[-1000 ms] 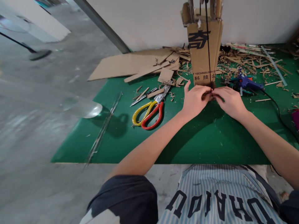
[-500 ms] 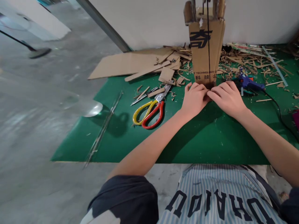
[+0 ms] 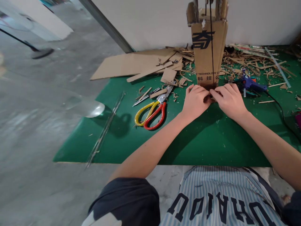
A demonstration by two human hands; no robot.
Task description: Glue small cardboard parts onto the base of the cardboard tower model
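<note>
Nearest, a green counter [image 3: 131, 144] adjoins grey floor [image 3: 35, 135]. Over it, the left hand [image 3: 195, 99] and right hand [image 3: 231, 99] meet, fingers curled, at the foot of an upright cardboard tower [image 3: 205, 62]; fingertips are obscured, so whether they grasp anything cannot be told. The tower's top is cropped. Scissors [image 3: 162, 98] lie left, a blue glue gun [image 3: 255, 84] right; behind, cardboard scraps [image 3: 255, 62] line a pale wall [image 3: 160, 22].
</note>
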